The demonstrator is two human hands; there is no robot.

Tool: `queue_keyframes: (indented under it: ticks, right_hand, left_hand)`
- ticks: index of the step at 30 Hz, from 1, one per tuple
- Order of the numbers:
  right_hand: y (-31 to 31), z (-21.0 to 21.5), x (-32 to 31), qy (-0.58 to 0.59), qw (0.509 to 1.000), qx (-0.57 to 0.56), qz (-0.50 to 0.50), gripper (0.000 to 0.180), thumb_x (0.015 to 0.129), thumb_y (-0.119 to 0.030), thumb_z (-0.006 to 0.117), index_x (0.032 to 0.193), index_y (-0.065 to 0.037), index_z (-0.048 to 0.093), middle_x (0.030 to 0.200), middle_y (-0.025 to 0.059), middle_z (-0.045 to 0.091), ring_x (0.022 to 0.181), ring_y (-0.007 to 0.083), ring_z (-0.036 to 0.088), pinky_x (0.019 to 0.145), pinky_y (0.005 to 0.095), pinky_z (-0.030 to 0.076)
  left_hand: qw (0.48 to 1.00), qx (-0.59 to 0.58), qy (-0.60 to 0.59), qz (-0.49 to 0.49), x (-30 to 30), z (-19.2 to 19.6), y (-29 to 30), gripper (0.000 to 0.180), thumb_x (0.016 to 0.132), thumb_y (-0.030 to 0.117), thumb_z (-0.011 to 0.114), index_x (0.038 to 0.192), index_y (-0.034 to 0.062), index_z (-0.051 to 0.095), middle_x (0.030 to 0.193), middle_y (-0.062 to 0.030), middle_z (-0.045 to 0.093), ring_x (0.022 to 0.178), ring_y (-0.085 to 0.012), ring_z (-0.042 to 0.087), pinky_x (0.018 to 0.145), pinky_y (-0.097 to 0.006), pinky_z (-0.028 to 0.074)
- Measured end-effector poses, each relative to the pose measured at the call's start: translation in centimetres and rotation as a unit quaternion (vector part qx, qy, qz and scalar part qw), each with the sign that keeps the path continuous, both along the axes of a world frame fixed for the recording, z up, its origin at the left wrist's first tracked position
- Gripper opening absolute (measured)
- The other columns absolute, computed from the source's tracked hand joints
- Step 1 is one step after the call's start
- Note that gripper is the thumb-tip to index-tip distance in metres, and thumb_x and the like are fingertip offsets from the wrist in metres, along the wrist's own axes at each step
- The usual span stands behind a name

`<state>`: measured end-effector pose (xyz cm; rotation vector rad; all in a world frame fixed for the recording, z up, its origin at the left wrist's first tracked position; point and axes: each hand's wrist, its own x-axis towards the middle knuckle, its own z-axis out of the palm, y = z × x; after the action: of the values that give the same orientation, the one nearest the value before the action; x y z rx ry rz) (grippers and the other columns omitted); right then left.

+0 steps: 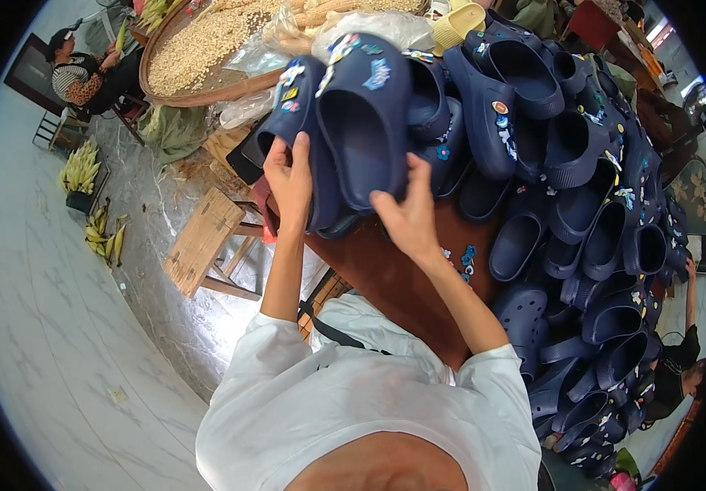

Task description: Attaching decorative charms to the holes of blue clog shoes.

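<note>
My left hand [289, 180] grips a navy clog [308, 78] by its side, thumb toward the upper. Multicoloured charms dot its toe. Closed on the heel end of a second navy clog [385, 98] is my right hand [412, 219]. That clog is tilted with its opening toward me, and blue and white charms sit on its toe. The two clogs are held side by side, above the brown tabletop [406, 286]. Small blue flower-like charms [469, 260] lie on the table beyond my right wrist.
A large heap of navy clogs [566, 180] covers the table's right side. A yellow clog [457, 29] lies at the back. Far left stands a round tray of corn kernels [230, 82]. A wooden stool [204, 237] is at left. One person sits far left; another is at the right edge.
</note>
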<state>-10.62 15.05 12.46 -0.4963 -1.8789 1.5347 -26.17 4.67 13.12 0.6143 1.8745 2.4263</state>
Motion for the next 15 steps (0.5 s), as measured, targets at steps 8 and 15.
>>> queue_keyframes:
  ticks: [8, 15]
  right_hand:
    - [6.3, 3.7, 4.5, 0.072, 0.992, -0.069, -0.077, 0.054, 0.09, -0.005, 0.063, 0.135, 0.007, 0.036, 0.128, 0.018, 0.051, 0.115, 0.0204, 0.053, 0.101, 0.0327, 0.042]
    - [8.7, 3.1, 4.3, 0.007, 0.982, -0.11, -0.151, 0.063, 0.097, -0.033, 0.061, 0.137, 0.007, 0.034, 0.13, 0.0217, 0.051, 0.11, 0.0221, 0.06, 0.078, 0.0311, 0.057]
  left_hand:
    - [0.978, -0.077, 0.027, -0.189, 0.6, -0.1, 4.9, 0.026, 0.095, 0.016, 0.066, 0.113, -0.0024, 0.065, 0.1, -0.0034, 0.069, 0.087, -0.0085, 0.061, 0.079, -0.024, 0.049]
    - [0.931, -0.284, 0.175, -0.145, 3.0, 0.1, 5.6, 0.032, 0.092, 0.025, 0.065, 0.102, -0.0042, 0.06, 0.09, -0.0237, 0.066, 0.088, -0.0371, 0.067, 0.076, -0.042, 0.05]
